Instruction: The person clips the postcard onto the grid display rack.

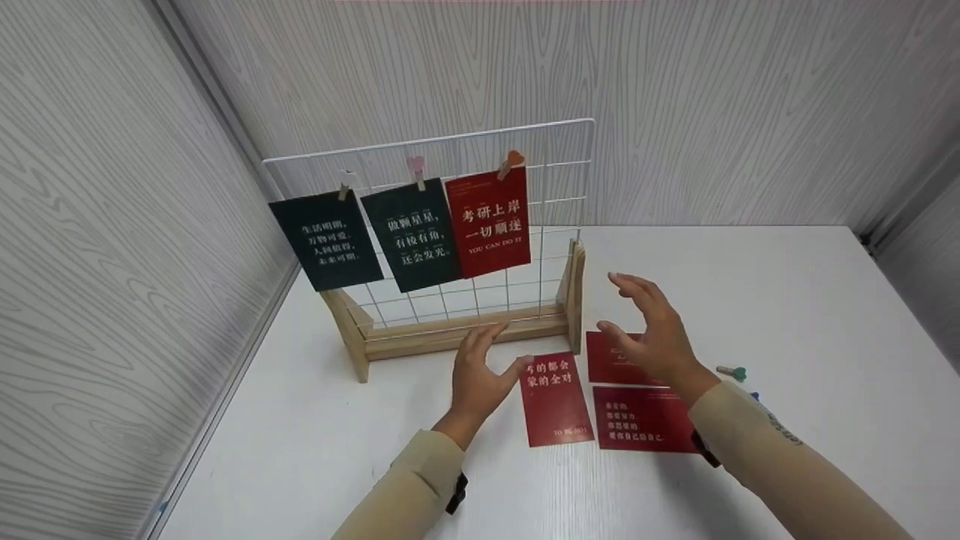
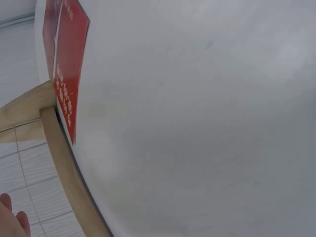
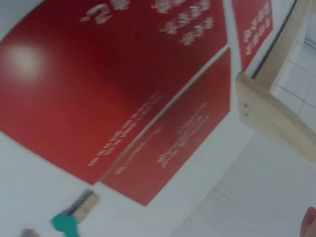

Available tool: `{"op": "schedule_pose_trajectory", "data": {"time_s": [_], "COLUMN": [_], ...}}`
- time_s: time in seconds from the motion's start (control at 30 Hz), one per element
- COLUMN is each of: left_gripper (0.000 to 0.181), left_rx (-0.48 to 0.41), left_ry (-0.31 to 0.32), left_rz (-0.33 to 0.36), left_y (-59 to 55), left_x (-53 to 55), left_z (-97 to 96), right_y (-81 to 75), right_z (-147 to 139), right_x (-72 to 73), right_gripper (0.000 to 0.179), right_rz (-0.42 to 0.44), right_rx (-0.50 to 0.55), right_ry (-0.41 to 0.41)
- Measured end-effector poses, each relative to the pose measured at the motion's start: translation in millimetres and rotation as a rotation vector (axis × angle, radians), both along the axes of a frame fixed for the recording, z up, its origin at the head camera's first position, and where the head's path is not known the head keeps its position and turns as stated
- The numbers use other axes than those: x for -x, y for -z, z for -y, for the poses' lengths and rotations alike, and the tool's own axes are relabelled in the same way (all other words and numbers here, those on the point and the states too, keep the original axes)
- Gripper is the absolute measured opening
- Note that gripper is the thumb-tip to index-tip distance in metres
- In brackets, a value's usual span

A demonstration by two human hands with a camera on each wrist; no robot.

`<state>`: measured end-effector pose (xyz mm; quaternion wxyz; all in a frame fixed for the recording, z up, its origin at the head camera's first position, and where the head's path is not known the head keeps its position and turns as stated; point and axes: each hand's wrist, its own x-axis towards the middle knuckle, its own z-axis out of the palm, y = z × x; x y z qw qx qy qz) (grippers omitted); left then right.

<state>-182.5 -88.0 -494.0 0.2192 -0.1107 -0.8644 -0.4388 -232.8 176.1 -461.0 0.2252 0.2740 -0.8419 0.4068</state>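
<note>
Red card (image 1: 559,412), head view: is lying on the desk (image 1: 300,457), right of the nearer left hand (image 1: 480,382), long axis running near to far; right hand (image 1: 664,341) is hovering farther off, both gripping nothing. Left wrist view: is lying beside wooden rail (image 2: 71,173). Right wrist view: is adjoining two other red cards (image 3: 123,74).

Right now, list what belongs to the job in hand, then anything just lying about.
Job, likely:
wire rack
three hanging cards
their clips
three loose red cards
green clip
likely blue clip

Maybe lying about:
dark object, far right, unidentifiable
blue bit, lower left, unclear
</note>
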Motion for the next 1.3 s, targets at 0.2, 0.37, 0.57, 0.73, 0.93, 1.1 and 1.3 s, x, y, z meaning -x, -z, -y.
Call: {"op": "schedule_pose_trajectory", "data": {"time_s": [0.2, 0.37, 0.57, 0.73, 0.93, 1.1, 1.3], "left_gripper": [0.068, 0.076, 0.084, 0.09, 0.093, 0.096, 0.099], "left_rx": [0.047, 0.073, 0.079, 0.106, 0.129, 0.149, 0.177], "left_ry": [0.013, 0.041, 0.093, 0.147, 0.161, 0.168, 0.171], "left_rz": [0.129, 0.231, 0.382, 0.451, 0.497, 0.512, 0.519], "left_y": [11.8, 16.7, 23.3, 28.5, 31.6, 33.7, 35.1], "left_x": [0.7, 3.9, 7.9, 11.0, 14.9, 17.0, 18.4], "left_z": [-2.7, -2.9, -1.1, 0.3, 0.1, -1.0, -2.1], "right_y": [15.4, 28.4, 39.9, 46.0, 49.3, 54.2, 62.4], "right_z": [-23.6, -43.8, -66.0, -85.3, -107.0, -121.5, -135.5], "right_x": [-6.1, -9.3, -16.4, -23.1, -31.0, -38.9, -47.7], "right_gripper": [0.069, 0.071, 0.071, 0.068, 0.068, 0.068, 0.071], "right_rz": [0.067, 0.097, 0.149, 0.248, 0.342, 0.36, 0.328], "right_rx": [-0.044, -0.086, -0.108, -0.13, -0.142, -0.153, -0.191], "right_ry": [0.059, 0.102, 0.139, 0.171, 0.195, 0.225, 0.257]}}
